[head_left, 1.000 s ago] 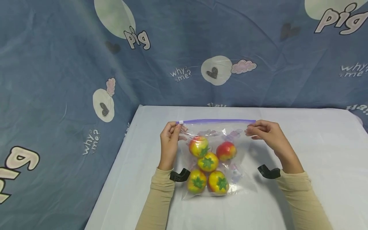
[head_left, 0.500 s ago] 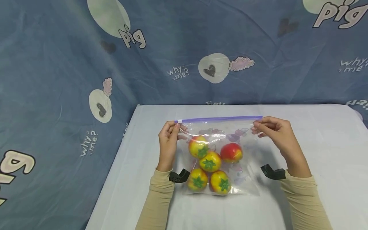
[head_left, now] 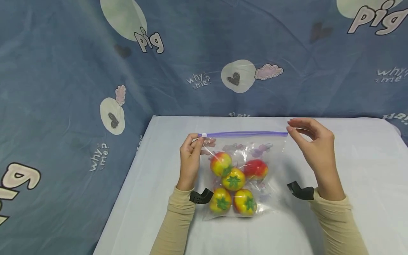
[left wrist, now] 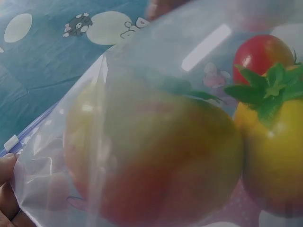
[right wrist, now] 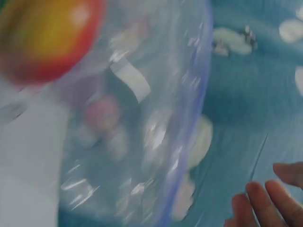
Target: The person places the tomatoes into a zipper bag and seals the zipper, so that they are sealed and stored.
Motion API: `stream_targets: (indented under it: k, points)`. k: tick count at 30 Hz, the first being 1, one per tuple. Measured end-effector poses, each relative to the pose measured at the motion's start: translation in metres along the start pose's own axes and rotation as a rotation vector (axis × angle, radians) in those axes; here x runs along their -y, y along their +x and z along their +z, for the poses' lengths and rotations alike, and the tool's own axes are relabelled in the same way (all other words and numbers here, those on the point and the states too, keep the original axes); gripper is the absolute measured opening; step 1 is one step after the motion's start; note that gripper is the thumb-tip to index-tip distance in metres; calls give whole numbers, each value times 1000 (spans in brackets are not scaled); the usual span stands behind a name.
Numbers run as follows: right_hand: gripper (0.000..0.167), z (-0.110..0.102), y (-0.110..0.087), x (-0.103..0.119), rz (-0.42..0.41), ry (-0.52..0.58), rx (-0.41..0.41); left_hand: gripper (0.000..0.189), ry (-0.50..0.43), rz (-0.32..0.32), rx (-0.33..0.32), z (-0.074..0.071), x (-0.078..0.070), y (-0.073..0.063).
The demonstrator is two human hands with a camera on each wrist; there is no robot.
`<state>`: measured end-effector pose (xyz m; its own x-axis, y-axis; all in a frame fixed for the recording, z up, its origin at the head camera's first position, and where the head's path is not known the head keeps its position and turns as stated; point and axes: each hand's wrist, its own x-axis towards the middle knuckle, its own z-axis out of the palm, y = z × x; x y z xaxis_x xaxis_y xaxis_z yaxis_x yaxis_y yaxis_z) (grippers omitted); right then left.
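Observation:
A clear zip bag (head_left: 274, 191) with a purple zip strip (head_left: 248, 134) hangs upright, holding several yellow-red fruits (head_left: 233, 179) with green star-shaped leaves; one redder fruit (head_left: 256, 169) sits at the right. My left hand (head_left: 190, 159) pinches the bag's top left corner beside the white slider (head_left: 204, 135), which also shows in the left wrist view. Near the top right corner is my right hand (head_left: 313, 145), thumb and fingers spread apart and holding nothing. In the right wrist view the right hand's fingers (right wrist: 262, 205) stand apart from the bag's purple edge.
A white cloth covers the table (head_left: 366, 170). Behind it and along the left side hangs a blue curtain (head_left: 178, 46) printed with words and hearts. Each wrist carries a black camera mount, one on the left (head_left: 201, 196) and one on the right (head_left: 300, 191).
My right hand gripped the bag's top right corner, moved right with it, then let go and rose slightly. The left hand keeps its pinch on the left corner.

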<state>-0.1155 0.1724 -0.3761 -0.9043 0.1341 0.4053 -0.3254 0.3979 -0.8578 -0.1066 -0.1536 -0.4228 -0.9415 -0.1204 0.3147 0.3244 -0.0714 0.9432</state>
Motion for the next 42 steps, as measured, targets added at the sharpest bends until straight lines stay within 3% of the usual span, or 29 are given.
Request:
stream_targets:
  k: [3,7,13,19,32,42]
  points:
    - [19,15,5,20,-123,-48,85,18,9,11,0,-1,1,0]
    - [15,38,14,43,-243,-114,283,18,7,4,7,-1,2,-2]
    - [17,73,32,68,-314,-167,566,19,24,0,21,-1,4,-4]
    - [21,100,41,81,-364,-219,723,21,37,0,46,2,3,-6]
    - [12,127,49,94,-404,-273,815,24,51,-2,60,4,0,-4]
    - [13,135,48,92,-420,-234,808,23,55,3,68,3,-3,-4]
